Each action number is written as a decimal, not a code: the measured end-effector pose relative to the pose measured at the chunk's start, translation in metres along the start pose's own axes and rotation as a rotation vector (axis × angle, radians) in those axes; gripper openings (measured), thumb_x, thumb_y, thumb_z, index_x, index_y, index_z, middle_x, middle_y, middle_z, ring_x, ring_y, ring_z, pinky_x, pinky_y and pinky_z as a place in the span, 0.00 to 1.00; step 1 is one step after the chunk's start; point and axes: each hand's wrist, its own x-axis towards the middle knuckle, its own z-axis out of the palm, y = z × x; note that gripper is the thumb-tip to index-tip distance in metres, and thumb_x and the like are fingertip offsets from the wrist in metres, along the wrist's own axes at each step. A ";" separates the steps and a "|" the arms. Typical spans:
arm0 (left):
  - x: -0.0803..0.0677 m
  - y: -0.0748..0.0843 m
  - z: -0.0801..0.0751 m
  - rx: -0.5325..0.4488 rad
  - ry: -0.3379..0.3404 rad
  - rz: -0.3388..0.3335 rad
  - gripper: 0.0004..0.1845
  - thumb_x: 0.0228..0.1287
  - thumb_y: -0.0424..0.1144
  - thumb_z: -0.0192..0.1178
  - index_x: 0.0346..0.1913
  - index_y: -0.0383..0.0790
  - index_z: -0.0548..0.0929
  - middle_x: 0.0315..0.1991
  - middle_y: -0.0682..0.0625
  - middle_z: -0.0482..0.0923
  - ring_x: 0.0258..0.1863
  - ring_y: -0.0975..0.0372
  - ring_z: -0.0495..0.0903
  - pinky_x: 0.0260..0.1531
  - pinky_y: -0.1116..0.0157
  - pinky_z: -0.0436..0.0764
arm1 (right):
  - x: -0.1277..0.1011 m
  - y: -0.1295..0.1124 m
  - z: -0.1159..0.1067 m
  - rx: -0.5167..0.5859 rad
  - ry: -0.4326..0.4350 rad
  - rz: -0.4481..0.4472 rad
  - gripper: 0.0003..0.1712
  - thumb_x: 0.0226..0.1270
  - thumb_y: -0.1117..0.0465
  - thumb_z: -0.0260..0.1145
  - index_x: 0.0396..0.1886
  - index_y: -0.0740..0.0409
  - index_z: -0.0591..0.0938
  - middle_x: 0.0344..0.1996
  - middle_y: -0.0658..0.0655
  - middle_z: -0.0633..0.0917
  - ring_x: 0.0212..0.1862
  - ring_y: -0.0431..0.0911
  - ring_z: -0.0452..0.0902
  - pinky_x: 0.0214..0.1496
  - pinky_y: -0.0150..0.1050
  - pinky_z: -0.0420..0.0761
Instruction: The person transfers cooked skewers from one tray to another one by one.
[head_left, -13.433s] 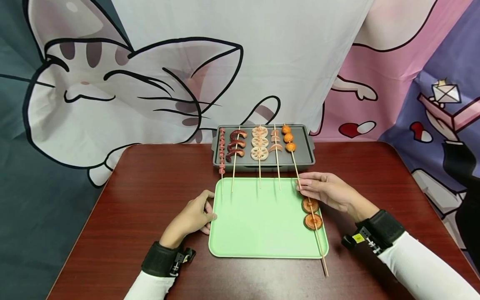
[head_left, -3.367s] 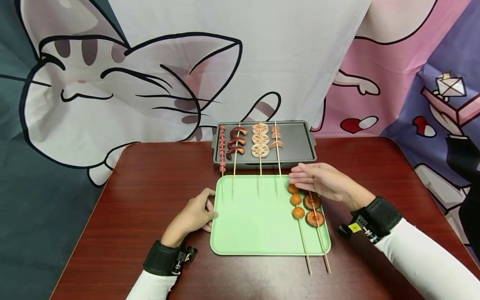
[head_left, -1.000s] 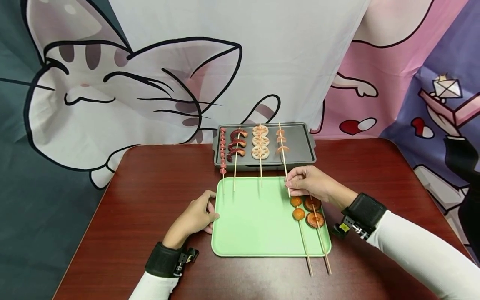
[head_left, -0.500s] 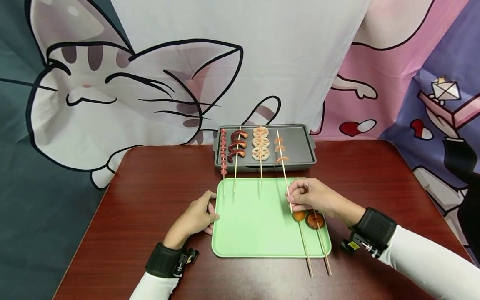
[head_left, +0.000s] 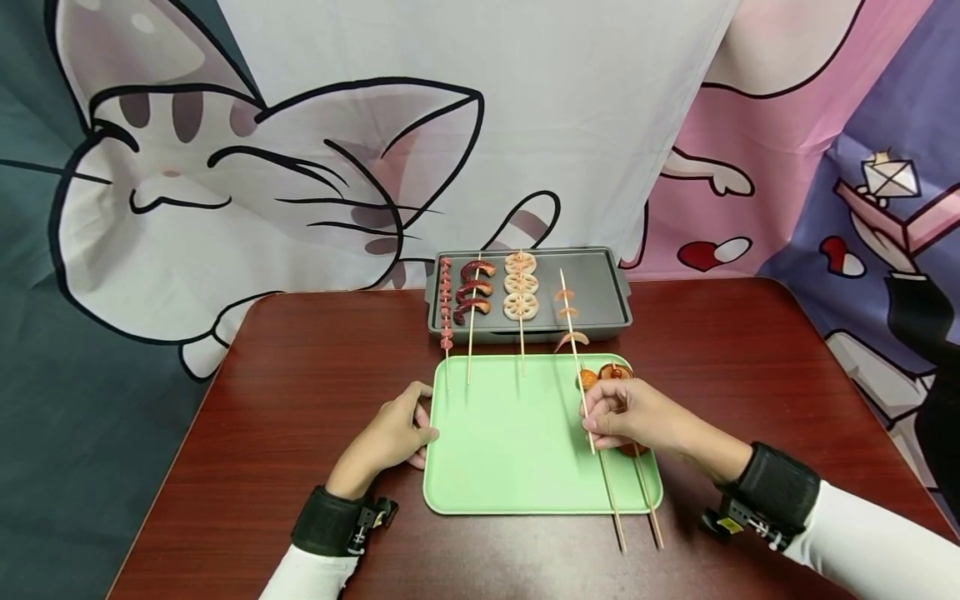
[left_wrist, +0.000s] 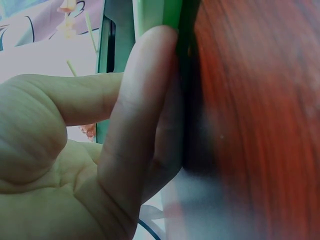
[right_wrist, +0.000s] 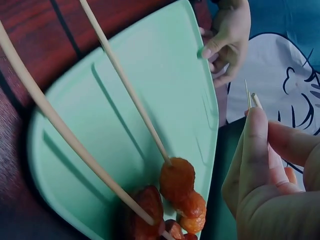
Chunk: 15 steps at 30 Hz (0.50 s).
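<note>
Looking down from the head camera, the right hand [head_left: 630, 412] pinches a shrimp skewer [head_left: 573, 342] near its lower end, fingers curled around the stick above the green tray [head_left: 510, 467]. That stick slants up and away from the grip, its three pale shrimp pieces spread along the far half, over the grey baking pan [head_left: 611, 292] and the gap before the tray. Just beside the hand lie the fish ball skewer [head_left: 609, 500] and the mushroom skewer [head_left: 648, 508], their food partly hidden by the fingers. Three more skewers rest on the pan: small sausages, octopus curls and lotus root slices [head_left: 520, 287]. The left hand [head_left: 386, 437] rests on the red-brown table [head_left: 300, 400], fingertips against the tray's left edge

From the left wrist, straight fingers [left_wrist: 135, 115] press flat along the tray's green rim [left_wrist: 157, 15], holding nothing

From the right wrist, thumb and finger [right_wrist: 255, 150] clamp the stick's tip [right_wrist: 248, 95]; the shrimp lie out of view. Below sit orange fish balls [right_wrist: 178, 185] and the two bare sticks across the tray [right_wrist: 175, 85]
</note>
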 end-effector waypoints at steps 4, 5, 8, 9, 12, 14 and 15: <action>0.000 0.000 0.000 0.004 0.002 -0.003 0.30 0.67 0.22 0.63 0.70 0.32 0.67 0.34 0.41 0.75 0.20 0.55 0.82 0.20 0.59 0.88 | -0.006 0.005 0.004 0.001 -0.027 -0.028 0.11 0.70 0.71 0.68 0.41 0.76 0.76 0.29 0.54 0.85 0.32 0.41 0.86 0.40 0.37 0.92; 0.000 0.000 0.000 0.005 0.001 -0.003 0.30 0.67 0.22 0.63 0.70 0.32 0.67 0.34 0.41 0.75 0.20 0.55 0.82 0.20 0.59 0.88 | -0.008 0.006 0.006 -0.004 -0.032 -0.038 0.11 0.70 0.71 0.68 0.41 0.77 0.76 0.29 0.53 0.85 0.32 0.40 0.86 0.39 0.36 0.91; 0.000 0.000 0.001 0.008 0.000 -0.002 0.31 0.67 0.22 0.63 0.70 0.32 0.67 0.34 0.41 0.75 0.20 0.55 0.82 0.20 0.59 0.89 | -0.013 0.010 0.011 -0.023 -0.040 -0.062 0.11 0.70 0.72 0.68 0.41 0.78 0.76 0.29 0.53 0.85 0.31 0.40 0.86 0.38 0.35 0.91; 0.000 0.000 0.001 0.008 -0.001 -0.002 0.31 0.67 0.22 0.63 0.70 0.32 0.67 0.34 0.41 0.75 0.20 0.55 0.82 0.20 0.59 0.89 | -0.015 0.011 0.012 -0.025 -0.042 -0.067 0.11 0.70 0.72 0.67 0.41 0.78 0.76 0.29 0.54 0.86 0.32 0.40 0.86 0.39 0.36 0.91; 0.000 0.000 0.000 0.008 0.000 0.001 0.31 0.67 0.22 0.63 0.70 0.32 0.67 0.34 0.41 0.75 0.19 0.55 0.82 0.20 0.59 0.89 | -0.019 0.015 0.016 -0.030 -0.031 -0.064 0.11 0.69 0.72 0.68 0.40 0.78 0.76 0.29 0.56 0.86 0.31 0.41 0.87 0.39 0.38 0.92; 0.000 0.000 0.000 0.009 0.000 0.003 0.30 0.67 0.22 0.64 0.70 0.32 0.67 0.34 0.41 0.75 0.19 0.55 0.82 0.20 0.59 0.89 | -0.022 0.017 0.019 -0.028 -0.026 -0.059 0.11 0.69 0.73 0.68 0.40 0.78 0.76 0.30 0.57 0.85 0.31 0.41 0.86 0.39 0.38 0.92; 0.000 0.000 0.000 0.010 0.000 0.003 0.30 0.67 0.22 0.64 0.70 0.32 0.67 0.34 0.41 0.75 0.19 0.55 0.82 0.20 0.59 0.89 | -0.024 0.018 0.020 -0.028 -0.024 -0.054 0.11 0.69 0.73 0.68 0.41 0.78 0.76 0.30 0.58 0.85 0.31 0.41 0.86 0.39 0.38 0.92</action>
